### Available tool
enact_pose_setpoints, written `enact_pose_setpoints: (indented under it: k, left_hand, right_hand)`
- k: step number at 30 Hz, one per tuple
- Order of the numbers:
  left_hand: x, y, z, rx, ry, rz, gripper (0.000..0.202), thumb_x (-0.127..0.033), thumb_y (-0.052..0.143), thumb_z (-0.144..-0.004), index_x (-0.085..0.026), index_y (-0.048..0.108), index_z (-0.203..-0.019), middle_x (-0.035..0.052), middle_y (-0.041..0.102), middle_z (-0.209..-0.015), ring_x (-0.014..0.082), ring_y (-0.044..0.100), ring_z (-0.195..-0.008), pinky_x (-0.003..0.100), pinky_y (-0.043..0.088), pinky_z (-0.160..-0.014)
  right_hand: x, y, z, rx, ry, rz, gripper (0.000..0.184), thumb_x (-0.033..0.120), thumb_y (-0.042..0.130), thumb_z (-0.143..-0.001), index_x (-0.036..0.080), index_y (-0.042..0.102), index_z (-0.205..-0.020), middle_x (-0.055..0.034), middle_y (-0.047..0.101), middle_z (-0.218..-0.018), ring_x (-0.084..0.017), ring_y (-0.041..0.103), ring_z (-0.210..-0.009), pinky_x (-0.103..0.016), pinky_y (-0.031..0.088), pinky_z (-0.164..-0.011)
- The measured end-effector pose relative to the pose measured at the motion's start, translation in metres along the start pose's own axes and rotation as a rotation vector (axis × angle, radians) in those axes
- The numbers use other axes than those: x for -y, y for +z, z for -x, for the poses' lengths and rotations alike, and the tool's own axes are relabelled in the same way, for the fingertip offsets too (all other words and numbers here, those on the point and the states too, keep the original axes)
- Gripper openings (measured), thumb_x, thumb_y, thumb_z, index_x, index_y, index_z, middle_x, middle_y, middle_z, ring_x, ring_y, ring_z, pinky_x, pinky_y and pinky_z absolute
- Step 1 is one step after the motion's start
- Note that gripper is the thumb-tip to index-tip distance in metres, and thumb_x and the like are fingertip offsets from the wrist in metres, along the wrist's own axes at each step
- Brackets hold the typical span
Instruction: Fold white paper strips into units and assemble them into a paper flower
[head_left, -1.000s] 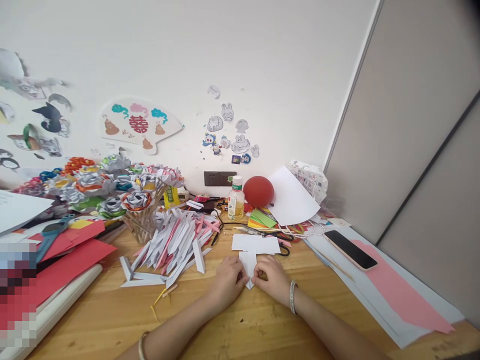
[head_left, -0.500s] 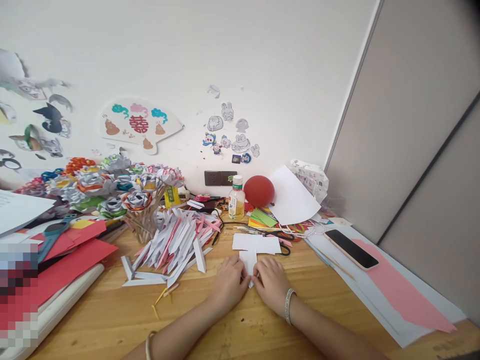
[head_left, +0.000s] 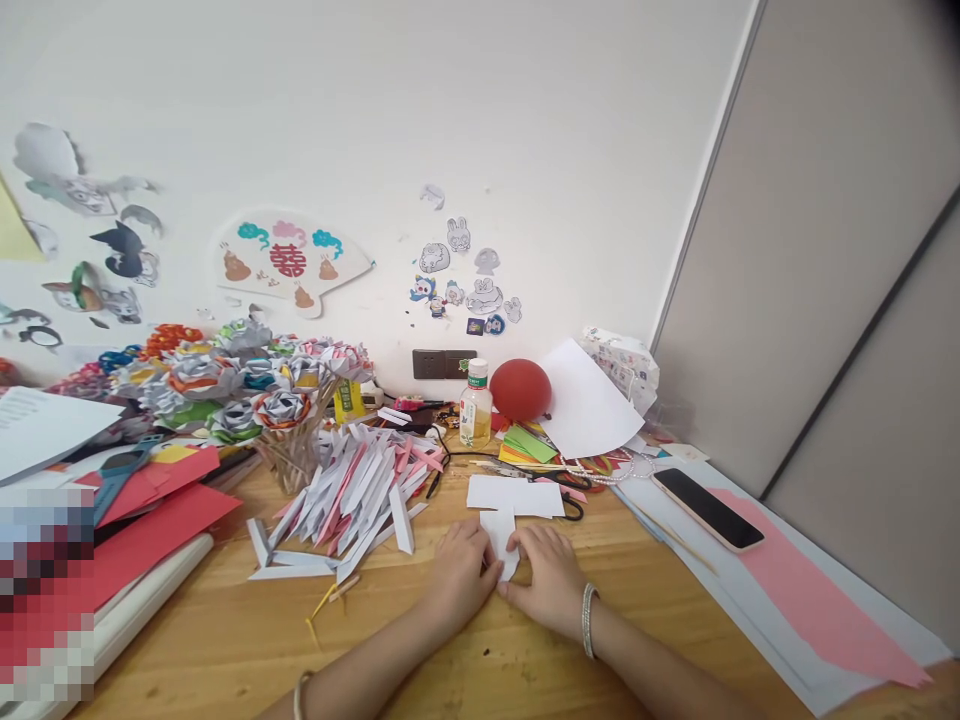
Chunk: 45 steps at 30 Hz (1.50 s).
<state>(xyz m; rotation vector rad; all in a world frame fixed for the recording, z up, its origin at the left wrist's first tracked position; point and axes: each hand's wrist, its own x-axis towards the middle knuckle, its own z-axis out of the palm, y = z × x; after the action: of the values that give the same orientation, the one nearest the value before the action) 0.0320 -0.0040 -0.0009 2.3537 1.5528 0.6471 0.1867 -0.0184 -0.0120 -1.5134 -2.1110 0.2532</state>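
Observation:
A small piece of white paper (head_left: 501, 528) lies on the wooden table between my hands, its near end narrowed as if folded. My left hand (head_left: 463, 570) grips its left edge, the thumb near the bottom end. On the other side my right hand (head_left: 551, 580) holds the paper, its index finger on the right edge and thumb close to the lower tip. Just beyond is a stack of white paper pieces (head_left: 516, 495), with a black scissor handle (head_left: 574, 508) sticking out from behind it.
Folded paper strips (head_left: 352, 495) are piled to the left, before a bunch of paper flowers (head_left: 281, 408). A drink bottle (head_left: 475, 405) and a red balloon (head_left: 520, 390) stand at the back. A phone (head_left: 709, 508) rests on paper at right; red paper (head_left: 169, 535) is at left.
My right hand has shifted slightly right and opened wider around the paper, uncovering more of its lower part. The view has moved a little, so everything sits slightly lower.

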Motion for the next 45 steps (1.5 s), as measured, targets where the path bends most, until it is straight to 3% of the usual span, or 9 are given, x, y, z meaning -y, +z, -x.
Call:
enact_pose_setpoints:
  k: [13, 22, 32, 39, 45]
  left_hand:
    - [0.001, -0.001, 0.001, 0.061, 0.018, -0.057, 0.007, -0.025, 0.054, -0.074, -0.019, 0.057, -0.075, 0.0036, 0.055, -0.089, 0.0209, 0.048, -0.089, 0.031, 0.036, -0.076]
    - [-0.004, -0.006, 0.002, 0.088, 0.020, -0.070, 0.009, -0.027, 0.053, -0.076, -0.019, 0.057, -0.075, 0.0039, 0.054, -0.090, 0.0209, 0.048, -0.090, 0.031, 0.036, -0.078]
    - [0.001, -0.008, 0.003, 0.034, -0.034, -0.082, 0.015, -0.034, 0.058, -0.071, -0.019, 0.057, -0.071, 0.0048, 0.055, -0.089, 0.0226, 0.048, -0.089, 0.034, 0.036, -0.076]
    - [0.015, -0.016, -0.001, -0.054, -0.047, -0.153, 0.036, -0.054, 0.063, -0.061, -0.019, 0.056, -0.065, 0.0057, 0.054, -0.087, 0.0261, 0.047, -0.091, 0.035, 0.036, -0.076]
    - [0.020, -0.018, -0.001, -0.063, -0.060, -0.163, 0.032, -0.051, 0.062, -0.063, -0.019, 0.057, -0.065, 0.0043, 0.054, -0.085, 0.0249, 0.047, -0.091, 0.035, 0.035, -0.078]
  right_hand:
    - [-0.001, -0.008, -0.012, 0.088, 0.053, -0.042, 0.025, 0.033, 0.069, -0.059, 0.023, 0.056, -0.078, 0.0020, 0.057, -0.079, -0.019, 0.051, -0.082, -0.030, 0.031, -0.074]
    - [-0.013, -0.007, -0.015, 0.095, 0.040, -0.084, 0.011, 0.020, 0.054, -0.070, 0.024, 0.059, -0.078, 0.0023, 0.059, -0.075, -0.019, 0.054, -0.081, -0.030, 0.033, -0.074]
    - [-0.015, -0.007, -0.013, 0.032, 0.074, -0.019, 0.011, 0.027, 0.057, -0.069, 0.022, 0.059, -0.078, 0.0006, 0.060, -0.076, -0.020, 0.053, -0.081, -0.030, 0.033, -0.072]
    - [-0.014, -0.008, -0.012, 0.048, 0.085, 0.006, 0.012, 0.025, 0.058, -0.069, 0.023, 0.058, -0.080, 0.0005, 0.060, -0.080, -0.020, 0.053, -0.084, -0.030, 0.032, -0.073]
    - [-0.012, -0.007, -0.011, 0.055, 0.087, 0.016, 0.011, 0.027, 0.057, -0.069, 0.023, 0.057, -0.079, 0.0004, 0.061, -0.080, -0.021, 0.053, -0.085, -0.031, 0.032, -0.074]
